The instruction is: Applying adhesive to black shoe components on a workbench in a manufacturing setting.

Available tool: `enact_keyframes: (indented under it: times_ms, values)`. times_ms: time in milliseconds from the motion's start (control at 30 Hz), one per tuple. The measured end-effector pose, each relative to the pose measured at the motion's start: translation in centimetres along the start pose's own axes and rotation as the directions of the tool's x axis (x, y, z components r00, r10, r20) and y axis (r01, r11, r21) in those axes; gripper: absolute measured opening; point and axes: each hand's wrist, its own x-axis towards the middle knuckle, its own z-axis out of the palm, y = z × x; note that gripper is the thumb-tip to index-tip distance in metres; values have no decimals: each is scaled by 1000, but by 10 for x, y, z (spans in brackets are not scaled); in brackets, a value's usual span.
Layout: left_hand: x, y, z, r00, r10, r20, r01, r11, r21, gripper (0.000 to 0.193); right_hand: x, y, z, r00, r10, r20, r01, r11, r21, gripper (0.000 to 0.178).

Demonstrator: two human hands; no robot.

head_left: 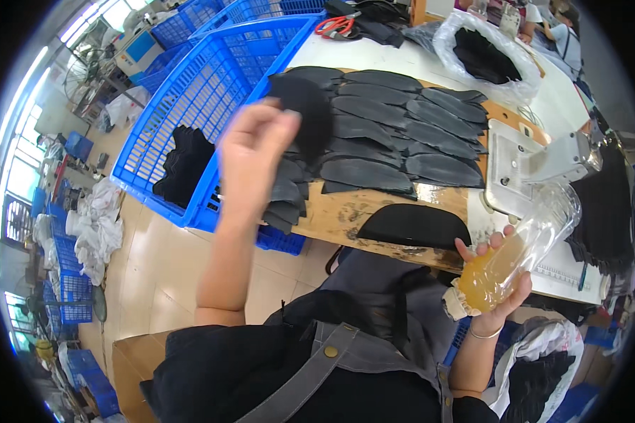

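Note:
My left hand [250,151], smeared a little by motion, is raised over the table's left end. Its fingers pinch a black curved fabric piece [307,116], which hangs over the laid-out pieces. On the right, my right hand [504,299] is wrapped round a clear plastic bottle [497,268] with yellow liquid, probably glue. The bottle is tilted, its pale, cloth-like wrapped mouth [458,302] pointing down and left. Overlapping rows of dark grey curved pieces [370,109] cover the tabletop. A single black piece [416,225] lies at the near edge, close to the bottle.
Blue plastic crates [190,92] stand left of the table, the nearest holding black pieces [183,162]. A grey sewing machine [543,158] is at the right. Red-handled scissors [336,26] and a plastic bag of black pieces [487,56] lie at the back. Other people sit beyond.

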Motion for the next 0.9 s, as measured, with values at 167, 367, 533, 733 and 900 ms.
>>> enact_keyframes:
  times_ms: [167, 367, 533, 733, 900]
  values:
    - [17, -4, -54, 808, 590, 6, -462, 626, 628, 12, 1, 0, -4, 1000, -2, -2, 2, 1000, -10, 72]
    - [-9, -66, -61, 816, 403, 415, -568, 426, 704, 14, 0, -2, 0, 998, -16, 69, 19, 999, -42, 70]
    - [-5, -69, -60, 922, 238, 307, -388, 585, 712, 17, -3, -7, 4, 997, -30, 68, 33, 998, -48, 70]
    - [-1, -59, -65, 885, 184, 428, -455, 532, 714, 18, -6, -9, 4, 1000, -12, -22, 11, 998, -64, 73]
    - [1, -48, -62, 751, 288, 594, -658, 403, 636, 15, -7, -8, 4, 1000, -10, -26, 9, 999, -52, 74]
